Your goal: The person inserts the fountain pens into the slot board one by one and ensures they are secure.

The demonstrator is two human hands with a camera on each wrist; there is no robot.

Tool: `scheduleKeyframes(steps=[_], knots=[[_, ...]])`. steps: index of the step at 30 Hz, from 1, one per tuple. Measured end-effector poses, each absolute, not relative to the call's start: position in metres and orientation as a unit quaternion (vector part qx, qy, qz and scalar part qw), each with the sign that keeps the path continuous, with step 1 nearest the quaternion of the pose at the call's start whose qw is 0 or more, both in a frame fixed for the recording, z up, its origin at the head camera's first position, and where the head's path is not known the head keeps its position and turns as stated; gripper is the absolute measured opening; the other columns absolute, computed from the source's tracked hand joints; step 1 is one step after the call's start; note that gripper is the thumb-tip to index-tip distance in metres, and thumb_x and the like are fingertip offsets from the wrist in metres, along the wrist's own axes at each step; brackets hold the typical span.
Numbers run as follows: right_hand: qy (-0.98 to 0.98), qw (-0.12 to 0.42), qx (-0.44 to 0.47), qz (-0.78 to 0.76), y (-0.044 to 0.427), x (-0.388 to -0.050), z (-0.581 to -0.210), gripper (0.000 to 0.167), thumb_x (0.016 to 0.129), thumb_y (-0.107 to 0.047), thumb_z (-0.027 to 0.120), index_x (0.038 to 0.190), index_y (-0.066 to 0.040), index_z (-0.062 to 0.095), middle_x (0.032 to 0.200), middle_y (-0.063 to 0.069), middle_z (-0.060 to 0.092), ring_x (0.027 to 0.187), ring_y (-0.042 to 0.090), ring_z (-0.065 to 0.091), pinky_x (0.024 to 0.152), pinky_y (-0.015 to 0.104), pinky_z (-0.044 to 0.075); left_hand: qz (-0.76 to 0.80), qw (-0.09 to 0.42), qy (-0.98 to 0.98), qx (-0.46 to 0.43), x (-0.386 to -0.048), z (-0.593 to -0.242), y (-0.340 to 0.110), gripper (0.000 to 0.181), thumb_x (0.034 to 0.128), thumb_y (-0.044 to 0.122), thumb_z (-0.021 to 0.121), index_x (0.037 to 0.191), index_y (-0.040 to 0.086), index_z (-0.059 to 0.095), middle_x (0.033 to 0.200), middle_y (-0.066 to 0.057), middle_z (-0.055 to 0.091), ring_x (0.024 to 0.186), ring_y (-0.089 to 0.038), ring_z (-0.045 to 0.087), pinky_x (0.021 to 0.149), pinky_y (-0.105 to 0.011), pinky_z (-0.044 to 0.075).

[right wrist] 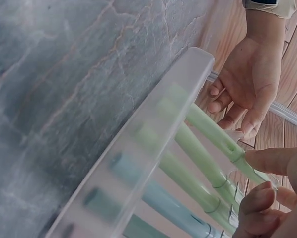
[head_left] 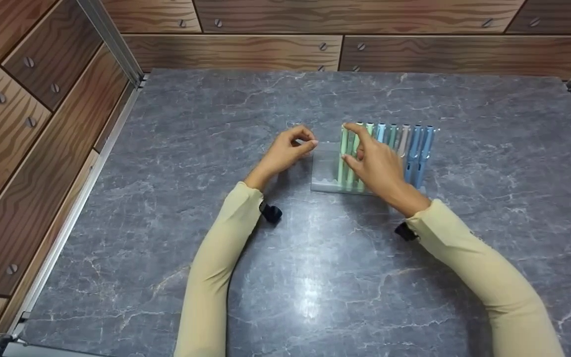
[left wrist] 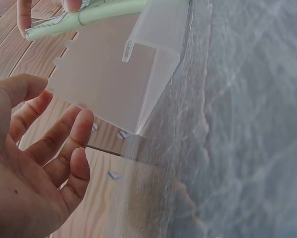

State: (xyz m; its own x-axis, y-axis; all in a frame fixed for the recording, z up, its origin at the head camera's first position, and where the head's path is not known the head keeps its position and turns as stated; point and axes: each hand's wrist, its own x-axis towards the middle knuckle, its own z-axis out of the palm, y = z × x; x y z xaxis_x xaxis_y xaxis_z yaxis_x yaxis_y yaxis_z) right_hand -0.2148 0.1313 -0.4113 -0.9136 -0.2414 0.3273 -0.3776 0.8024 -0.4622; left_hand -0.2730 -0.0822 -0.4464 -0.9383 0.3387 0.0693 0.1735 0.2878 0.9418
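A clear pen stand (head_left: 326, 186) stands on the table, holding a row of upright pens. At the stand's left upper corner is my left hand (head_left: 289, 148), thumb and forefinger pinching the edge of the back panel (left wrist: 101, 69); its other fingers are loosely bent. My right hand (head_left: 378, 161) holds the leftmost light green pen (right wrist: 213, 130), forefinger at its top and thumb lower on its side. That pen's lower end sits in the stand's front trough (right wrist: 188, 74). My right hand partly hides the middle pens.
Right of the green pens stand a light blue pen (head_left: 380, 130), a dark green pen (head_left: 393, 133), a greyish pen (head_left: 405, 134) and blue pens (head_left: 427, 144). The grey marbled table (head_left: 191, 124) is bordered by wood-patterned panels (head_left: 236, 52).
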Motion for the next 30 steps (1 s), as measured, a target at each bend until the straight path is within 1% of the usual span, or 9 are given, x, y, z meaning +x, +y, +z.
scheduleKeyframes(steps=[2,5,12,15,20,27,29,30], knots=[[-0.942,0.123,0.164,0.266,0.1315,-0.2159,-0.4112,0.059,0.088,-0.022,0.071,0.14,-0.022,0.043,0.067,0.004,0.057,0.049,0.014,0.041,0.042,0.026,0.031,0.576,0.072,0.798,0.161,-0.2732,-0.4468,-0.0823,0.014,0.0941,0.016,0.063,0.101,0.003,0.062,0.113,-0.015,0.064,0.087,-0.032,0.066,0.081,-0.043,0.058],[-0.945,0.111,0.16,0.263,0.1319,-0.2173,-0.4106,0.06,0.089,-0.023,0.07,0.142,-0.023,0.042,0.068,0.005,0.06,0.046,0.014,0.043,0.041,0.026,0.031,0.575,0.071,0.799,0.163,-0.2738,-0.4476,-0.0827,0.015,0.0942,0.017,0.062,0.101,0.003,0.062,0.112,-0.014,0.064,0.084,-0.029,0.066,0.08,-0.044,0.058],[-0.949,0.081,0.148,0.267,0.1331,-0.2212,-0.4101,0.061,0.09,-0.023,0.068,0.145,-0.023,0.04,0.061,0.006,0.059,0.041,0.013,0.039,0.038,0.026,0.029,0.578,0.076,0.796,0.163,-0.2731,-0.4478,-0.0831,0.016,0.0938,0.018,0.063,0.1,0.004,0.062,0.11,-0.013,0.064,0.077,-0.013,0.062,0.081,-0.043,0.058],[-0.95,0.073,0.144,0.267,0.1333,-0.2222,-0.4097,0.062,0.091,-0.023,0.068,0.145,-0.024,0.039,0.06,0.005,0.056,0.041,0.013,0.037,0.038,0.025,0.028,0.579,0.076,0.796,0.163,-0.2733,-0.4481,-0.0831,0.016,0.0938,0.018,0.063,0.1,0.004,0.062,0.11,-0.012,0.064,0.076,-0.01,0.061,0.081,-0.042,0.058],[-0.952,0.063,0.14,0.264,0.1338,-0.2232,-0.4095,0.062,0.092,-0.025,0.067,0.146,-0.024,0.037,0.058,0.004,0.052,0.041,0.013,0.035,0.037,0.024,0.027,0.574,0.077,0.799,0.163,-0.2732,-0.4476,-0.0832,0.016,0.0939,0.019,0.063,0.1,0.004,0.062,0.11,-0.012,0.064,0.075,-0.01,0.061,0.08,-0.041,0.058],[-0.953,0.063,0.137,0.262,0.1336,-0.224,-0.4094,0.063,0.092,-0.026,0.067,0.147,-0.024,0.036,0.057,0.004,0.052,0.04,0.013,0.035,0.037,0.024,0.026,0.569,0.074,0.802,0.167,-0.2732,-0.447,-0.0836,0.017,0.0943,0.019,0.063,0.101,0.003,0.062,0.111,-0.014,0.065,0.076,-0.011,0.062,0.08,-0.04,0.058],[-0.954,0.065,0.137,0.258,0.1336,-0.2239,-0.4095,0.063,0.092,-0.026,0.067,0.146,-0.024,0.036,0.057,0.004,0.052,0.04,0.012,0.034,0.037,0.024,0.026,0.565,0.075,0.804,0.166,-0.2731,-0.4468,-0.0838,0.017,0.0944,0.02,0.063,0.102,0.004,0.062,0.111,-0.013,0.065,0.078,-0.013,0.063,0.079,-0.039,0.058],[-0.955,0.065,0.138,0.256,0.1338,-0.2239,-0.4097,0.063,0.092,-0.026,0.067,0.146,-0.024,0.036,0.057,0.004,0.052,0.04,0.012,0.034,0.037,0.024,0.026,0.564,0.075,0.806,0.165,-0.2727,-0.4467,-0.0838,0.017,0.0944,0.021,0.063,0.102,0.005,0.062,0.109,-0.012,0.066,0.079,-0.016,0.064,0.079,-0.038,0.058]])
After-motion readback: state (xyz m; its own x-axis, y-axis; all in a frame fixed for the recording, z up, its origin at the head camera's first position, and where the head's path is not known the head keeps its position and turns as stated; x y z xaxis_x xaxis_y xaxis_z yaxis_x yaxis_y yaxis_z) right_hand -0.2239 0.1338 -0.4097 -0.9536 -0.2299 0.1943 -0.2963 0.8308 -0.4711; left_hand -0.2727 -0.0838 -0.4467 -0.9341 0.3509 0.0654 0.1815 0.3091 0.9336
